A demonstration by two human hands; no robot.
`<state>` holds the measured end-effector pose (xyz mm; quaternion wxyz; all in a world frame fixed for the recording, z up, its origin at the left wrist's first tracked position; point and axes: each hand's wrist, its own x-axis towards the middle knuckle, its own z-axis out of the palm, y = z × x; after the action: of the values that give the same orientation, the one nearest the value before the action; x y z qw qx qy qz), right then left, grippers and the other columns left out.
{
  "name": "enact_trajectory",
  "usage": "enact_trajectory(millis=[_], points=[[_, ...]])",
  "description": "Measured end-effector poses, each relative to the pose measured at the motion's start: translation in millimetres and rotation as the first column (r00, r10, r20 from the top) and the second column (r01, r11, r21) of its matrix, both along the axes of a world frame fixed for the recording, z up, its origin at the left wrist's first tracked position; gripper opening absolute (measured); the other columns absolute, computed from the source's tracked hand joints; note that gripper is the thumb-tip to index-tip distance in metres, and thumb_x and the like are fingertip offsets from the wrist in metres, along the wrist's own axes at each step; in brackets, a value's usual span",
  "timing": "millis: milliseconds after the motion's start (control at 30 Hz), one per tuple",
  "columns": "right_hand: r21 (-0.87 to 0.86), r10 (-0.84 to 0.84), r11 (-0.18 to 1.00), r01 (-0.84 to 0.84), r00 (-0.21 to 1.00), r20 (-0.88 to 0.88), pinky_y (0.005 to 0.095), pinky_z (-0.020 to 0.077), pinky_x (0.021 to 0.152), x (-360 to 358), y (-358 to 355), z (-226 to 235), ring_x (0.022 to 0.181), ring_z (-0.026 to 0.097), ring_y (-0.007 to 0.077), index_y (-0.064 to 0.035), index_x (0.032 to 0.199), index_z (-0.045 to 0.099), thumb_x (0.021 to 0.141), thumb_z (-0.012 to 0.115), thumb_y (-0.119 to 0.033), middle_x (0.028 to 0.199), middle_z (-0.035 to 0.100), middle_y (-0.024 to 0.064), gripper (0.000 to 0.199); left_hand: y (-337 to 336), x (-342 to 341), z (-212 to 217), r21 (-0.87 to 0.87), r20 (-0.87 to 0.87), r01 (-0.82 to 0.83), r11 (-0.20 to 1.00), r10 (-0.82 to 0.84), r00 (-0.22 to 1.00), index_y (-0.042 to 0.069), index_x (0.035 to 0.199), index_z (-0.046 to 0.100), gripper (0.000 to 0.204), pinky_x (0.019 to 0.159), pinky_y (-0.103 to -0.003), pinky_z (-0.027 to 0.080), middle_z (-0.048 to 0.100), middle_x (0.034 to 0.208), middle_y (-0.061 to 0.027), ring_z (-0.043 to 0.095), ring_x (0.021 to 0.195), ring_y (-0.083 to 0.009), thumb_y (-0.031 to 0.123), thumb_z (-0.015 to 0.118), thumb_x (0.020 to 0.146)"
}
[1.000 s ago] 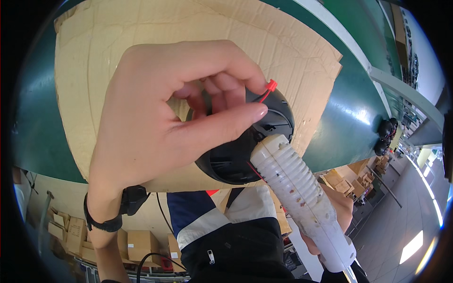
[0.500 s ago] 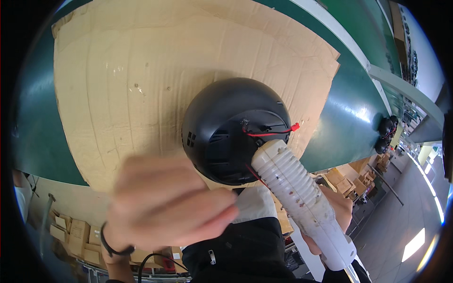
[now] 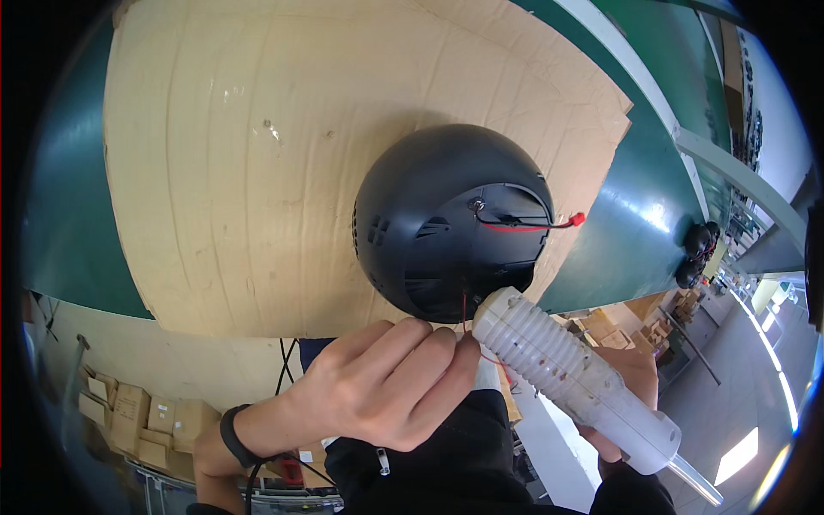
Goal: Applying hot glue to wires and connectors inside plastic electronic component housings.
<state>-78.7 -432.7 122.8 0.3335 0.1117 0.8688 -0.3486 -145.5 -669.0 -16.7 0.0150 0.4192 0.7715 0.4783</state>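
Observation:
A round black plastic housing (image 3: 429,180) sits near the cardboard's front edge, its recessed opening facing me. From that recess a red-and-black lead (image 3: 524,227) with a red connector sticks out to the right. My left hand (image 3: 386,378) is closed in a pinch on a thin red wire (image 3: 465,311) at the housing's near edge. My right hand (image 3: 631,378) grips a white, ribbed hot glue gun (image 3: 558,360), and most of its fingers are hidden behind the tool. The gun's front end is at the recess's lower edge, close to my left fingertips. A clear glue stick (image 3: 697,481) protrudes from its rear.
The cardboard sheet (image 3: 223,189) covers much of the green tabletop (image 3: 69,215). At the table's far right are small black round parts (image 3: 699,249). Cardboard boxes (image 3: 142,421) stand below on the left. A black cable (image 3: 286,365) hangs by the table's front edge.
My left hand has moved right and up to the housing and now pinches the red wire. The housing has shifted slightly right and turned. The glue gun has moved a little right and down.

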Motion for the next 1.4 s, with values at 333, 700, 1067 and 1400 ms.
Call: enact_trajectory(millis=[333, 700, 1067, 1400], points=[[0.064, -0.043, 0.997, 0.042, 0.999, 0.014, 0.032, 0.0411, 0.048, 9.7, -2.4, -1.6, 0.049, 0.058, 0.0236, -0.0039, 0.068, 0.057, 0.074, 0.074, -0.016, 0.061, 0.057, 0.0055, 0.021, -0.4, 3.2, -11.2, 0.09, 0.008, -0.016, 0.996, 0.016, 1.0, -0.001, 0.084, 0.07, 0.02, 0.052, -0.023, 0.047, 0.061, 0.079, -0.0046, 0.058, 0.064, -0.0118, 0.008, 0.074, 0.067], [0.1, -0.015, 0.995, 0.014, 1.0, 0.013, 0.0333, 0.0427, 0.048, 8.6, 2.2, 2.2, 0.049, 0.058, 0.0235, -0.0056, 0.07, 0.058, 0.077, 0.067, -0.039, 0.06, 0.056, 0.0038, 0.035, 0.2, 4.7, -13.8, 0.13, 0.003, -0.026, 0.991, 0.026, 1.0, -0.001, 0.085, 0.071, 0.023, 0.05, -0.023, 0.046, 0.058, 0.077, -0.0032, 0.055, 0.061, -0.0111, 0.011, 0.074, 0.066], [0.066, 0.039, 0.997, -0.045, 0.995, 0.09, 0.0325, 0.0471, 0.047, 6.1, -2.2, 10.4, 0.054, 0.065, 0.0233, 0.0023, 0.076, 0.065, 0.068, 0.078, -0.006, 0.072, 0.066, 0.0115, 0.018, -3.9, -45.3, -9.7, 0.183, 0.269, -0.129, 0.975, 0.077, 0.96, 0.006, 0.091, 0.08, 0.033, 0.051, -0.026, 0.033, 0.056, 0.079, -0.0034, 0.049, 0.06, -0.0141, -0.004, 0.083, 0.06], [0.138, 0.049, 0.989, -0.045, 0.998, -0.032, 0.0299, 0.0541, 0.052, 2.0, -16.8, 5.4, 0.061, 0.071, 0.0219, 0.0019, 0.086, 0.073, 0.066, 0.08, -0.005, 0.081, 0.073, 0.0116, 0.021, 5.3, -67.9, -10.2, 0.191, 0.458, -0.083, 0.978, -0.014, 0.889, 0.003, 0.09, 0.08, 0.023, 0.049, -0.023, 0.032, 0.057, 0.071, -0.003, 0.05, 0.056, -0.0094, -0.002, 0.082, 0.068]])
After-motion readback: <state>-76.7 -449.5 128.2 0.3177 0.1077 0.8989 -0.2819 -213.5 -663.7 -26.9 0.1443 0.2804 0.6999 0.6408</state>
